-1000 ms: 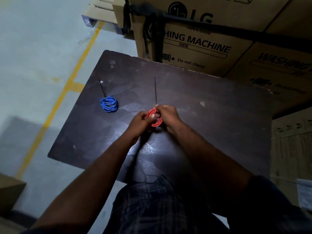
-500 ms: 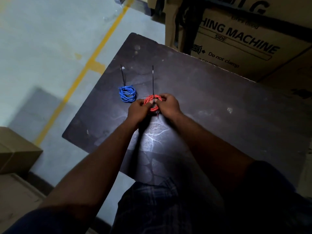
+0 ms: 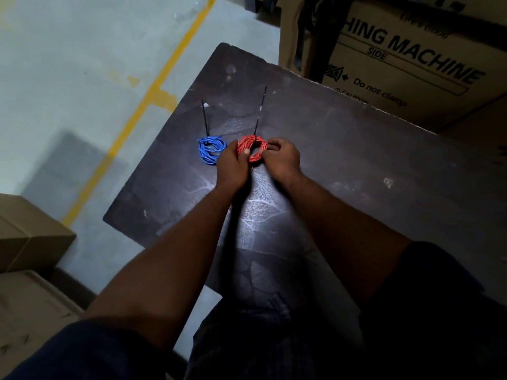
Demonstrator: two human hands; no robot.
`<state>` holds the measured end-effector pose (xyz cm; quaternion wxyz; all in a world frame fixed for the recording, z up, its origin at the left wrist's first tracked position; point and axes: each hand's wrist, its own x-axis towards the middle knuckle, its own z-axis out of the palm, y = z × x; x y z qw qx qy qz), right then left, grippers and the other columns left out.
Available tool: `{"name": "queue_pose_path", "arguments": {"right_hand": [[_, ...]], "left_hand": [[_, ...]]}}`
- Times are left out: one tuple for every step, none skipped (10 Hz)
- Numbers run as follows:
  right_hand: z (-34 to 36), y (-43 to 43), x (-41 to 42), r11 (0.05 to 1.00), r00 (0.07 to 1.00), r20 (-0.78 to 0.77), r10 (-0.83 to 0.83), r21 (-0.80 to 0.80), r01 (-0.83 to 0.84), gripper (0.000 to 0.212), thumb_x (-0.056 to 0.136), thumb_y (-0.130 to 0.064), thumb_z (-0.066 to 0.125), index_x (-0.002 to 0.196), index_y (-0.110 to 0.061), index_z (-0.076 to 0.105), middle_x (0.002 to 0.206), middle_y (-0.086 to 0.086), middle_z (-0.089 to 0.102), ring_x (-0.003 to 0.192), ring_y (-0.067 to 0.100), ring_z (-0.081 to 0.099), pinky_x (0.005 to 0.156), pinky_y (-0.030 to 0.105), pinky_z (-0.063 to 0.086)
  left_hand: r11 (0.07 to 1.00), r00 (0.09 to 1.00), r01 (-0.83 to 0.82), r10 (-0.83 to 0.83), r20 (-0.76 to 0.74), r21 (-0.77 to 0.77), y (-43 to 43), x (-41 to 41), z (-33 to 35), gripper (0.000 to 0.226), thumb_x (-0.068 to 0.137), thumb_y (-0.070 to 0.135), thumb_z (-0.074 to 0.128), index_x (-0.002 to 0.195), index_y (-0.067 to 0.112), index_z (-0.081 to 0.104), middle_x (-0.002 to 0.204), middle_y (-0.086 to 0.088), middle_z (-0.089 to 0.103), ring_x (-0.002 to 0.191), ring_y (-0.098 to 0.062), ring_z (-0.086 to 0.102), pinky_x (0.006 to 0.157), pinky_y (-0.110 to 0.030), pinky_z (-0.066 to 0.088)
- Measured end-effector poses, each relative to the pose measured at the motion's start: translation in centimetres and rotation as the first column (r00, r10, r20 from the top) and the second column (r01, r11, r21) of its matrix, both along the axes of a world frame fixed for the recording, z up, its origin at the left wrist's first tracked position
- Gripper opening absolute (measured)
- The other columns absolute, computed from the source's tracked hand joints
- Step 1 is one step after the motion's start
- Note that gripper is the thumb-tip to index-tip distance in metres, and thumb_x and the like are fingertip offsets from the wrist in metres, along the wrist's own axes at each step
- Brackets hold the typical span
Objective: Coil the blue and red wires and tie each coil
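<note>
Red coil (image 3: 252,148) looks light, springy; left hand (image 3: 232,166) and right hand (image 3: 282,157) pinch opposite rims; hold there, near tie (image 3: 260,111).

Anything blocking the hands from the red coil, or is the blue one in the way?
Nothing visible stands between. The left hand and right hand both grip the red coil. The blue coil lies on the table just left of the left hand, not between. A black tie sticks out from the red coil's far side.
</note>
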<state>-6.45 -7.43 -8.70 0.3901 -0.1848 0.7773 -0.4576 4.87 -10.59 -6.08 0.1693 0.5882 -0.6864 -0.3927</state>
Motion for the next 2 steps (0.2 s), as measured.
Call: {"name": "queue_pose_path", "arguments": {"right_hand": [[0.9,0.4,-0.3,1.0,1.0,-0.018,0.0,-0.017,0.0,0.026,0.08,-0.009,0.072,0.105,-0.007,0.065,0.094,0.004,0.069,0.078,0.007,0.063,0.058,-0.001,0.041],[1.9,1.1,-0.6,1.0,0.999,-0.042,-0.023,-0.022,0.022,0.025,0.081,-0.011,0.072,0.104,-0.006,0.066,0.091,0.004,0.068,0.07,0.002,0.058,0.056,-0.002,0.038]], "left_hand": [[1.0,1.0,-0.027,0.027,-0.001,-0.002,0.0,0.2,0.3,0.025,0.097,0.019,0.053,0.114,0.005,0.063,0.111,-0.012,0.068,0.102,-0.02,0.061,0.079,-0.021,0.036],[0.999,1.0,-0.012,0.012,0.0,-0.035,-0.1,0.3,0.1,0.033,0.091,0.026,0.053,0.115,0.007,0.065,0.111,-0.011,0.069,0.103,-0.024,0.063,0.086,-0.027,0.044]]}}
